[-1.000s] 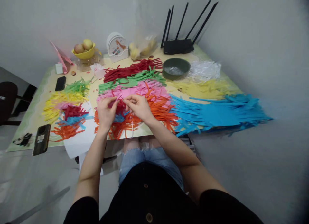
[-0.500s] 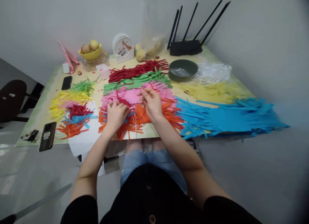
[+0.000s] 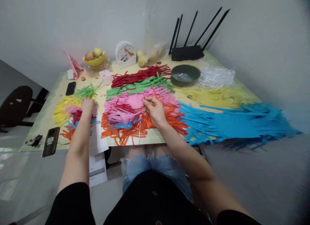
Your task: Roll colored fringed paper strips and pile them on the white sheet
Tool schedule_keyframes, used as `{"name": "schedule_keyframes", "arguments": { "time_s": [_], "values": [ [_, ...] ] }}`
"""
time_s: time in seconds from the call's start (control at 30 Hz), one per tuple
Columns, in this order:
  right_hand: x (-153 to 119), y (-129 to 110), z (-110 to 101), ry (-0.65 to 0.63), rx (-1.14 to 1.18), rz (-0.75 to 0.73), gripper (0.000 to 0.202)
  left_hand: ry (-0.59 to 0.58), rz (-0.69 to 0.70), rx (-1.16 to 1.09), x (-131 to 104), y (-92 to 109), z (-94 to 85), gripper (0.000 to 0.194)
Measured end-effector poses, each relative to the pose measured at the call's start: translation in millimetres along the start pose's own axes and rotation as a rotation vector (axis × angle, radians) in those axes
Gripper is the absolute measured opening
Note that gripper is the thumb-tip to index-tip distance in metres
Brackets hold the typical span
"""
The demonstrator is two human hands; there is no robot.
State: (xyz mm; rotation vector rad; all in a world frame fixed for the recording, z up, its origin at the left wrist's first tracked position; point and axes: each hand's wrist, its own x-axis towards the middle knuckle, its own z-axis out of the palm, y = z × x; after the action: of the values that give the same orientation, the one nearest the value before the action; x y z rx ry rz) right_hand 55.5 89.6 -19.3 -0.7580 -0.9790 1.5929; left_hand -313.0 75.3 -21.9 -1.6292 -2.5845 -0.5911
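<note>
My left hand [image 3: 87, 106] reaches down into the left pile of cut strips, between the green strips [image 3: 87, 90] and the yellow strips [image 3: 60, 110]; its fingertips are hidden. Over the middle pile, my right hand [image 3: 155, 111] is pinched closed, and a thin dark strip [image 3: 144, 96] pokes up from the fingertips. Beneath and beside it lie pink strips [image 3: 116, 113], orange strips [image 3: 126, 133] and a few blue strips [image 3: 123, 125]. A white cord [image 3: 139, 131] hangs near the table edge below the right hand.
Blue fringed sheets [image 3: 237, 123] overhang the right edge. Yellow fringe [image 3: 218, 96], a dark green bowl [image 3: 185, 75], clear plastic [image 3: 216, 77] and a black router [image 3: 187, 53] stand behind. Two phones [image 3: 50, 141] and a hair clip [image 3: 36, 141] lie left.
My left hand has moved left from the middle pile to the left pile, uncovering pink strips there. My right hand stays pinched over the middle pile. The view has shifted slightly.
</note>
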Motion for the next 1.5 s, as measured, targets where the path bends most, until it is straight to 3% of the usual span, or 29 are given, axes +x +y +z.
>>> {"name": "schedule_keyframes", "arguments": {
  "time_s": [0.17,0.33,0.5,0.6,0.67,0.77,0.87,0.97,1.07,1.13,1.23,1.3,1.37,1.5],
  "values": [
    [0.5,4.0,-2.4,-0.008,-0.026,-0.025,0.036,0.240,-0.139,-0.211,18.7,-7.0,-18.2,0.013],
    [-1.0,5.9,0.5,-0.021,-0.029,-0.020,0.036,0.559,-0.297,-0.537,49.6,-10.1,-54.3,0.032],
    [-1.6,2.0,1.0,-0.064,-0.100,-0.042,0.035,0.697,-0.231,-0.793,60.8,4.7,-97.3,0.037],
    [-2.8,-2.4,3.4,-0.106,-0.200,-0.061,0.035,0.578,-0.012,-0.958,30.5,41.4,-97.4,0.028],
    [-5.6,-6.5,7.9,-0.138,-0.252,-0.106,0.033,0.357,0.155,-1.071,-4.9,75.7,-82.4,0.023],
    [-12.7,-13.6,17.6,-0.199,-0.309,-0.199,0.028,0.124,0.208,-1.121,-62.2,125.8,-52.3,0.028],
    [-18.9,-19.2,25.5,-0.235,-0.324,-0.242,0.025,0.122,0.269,-1.047,-103.7,159.7,-31.8,0.022],
    [-20.0,-21.7,27.4,-0.220,-0.293,-0.258,0.030,0.106,0.304,-1.006,-124.7,176.4,-25.2,0.019],
    [-16.9,-22.2,24.4,-0.257,-0.259,-0.243,0.035,-0.012,0.254,-1.096,-133.2,182.6,-25.3,0.028],
    [-14.3,-22.5,21.6,-0.275,-0.242,-0.238,0.038,-0.163,0.160,-1.222,-135.4,183.2,-26.0,0.037],
    [-11.9,-23.3,18.6,-0.278,-0.219,-0.253,0.042,-0.478,0.006,-1.358,-135.8,181.2,-26.4,0.047],
    [-12.3,-23.9,17.2,-0.272,-0.217,-0.264,0.043,-0.587,-0.053,-1.384,-135.2,179.6,-25.8,0.046],
    [-14.8,-24.3,16.1,-0.212,-0.236,-0.286,0.041,-0.505,-0.091,-1.408,-134.8,178.9,-24.6,0.043],
    [-24.2,-23.9,15.2,-0.150,-0.343,-0.324,0.030,-0.158,-0.067,-1.362,-136.6,179.5,-21.9,0.038]
  ]
}}
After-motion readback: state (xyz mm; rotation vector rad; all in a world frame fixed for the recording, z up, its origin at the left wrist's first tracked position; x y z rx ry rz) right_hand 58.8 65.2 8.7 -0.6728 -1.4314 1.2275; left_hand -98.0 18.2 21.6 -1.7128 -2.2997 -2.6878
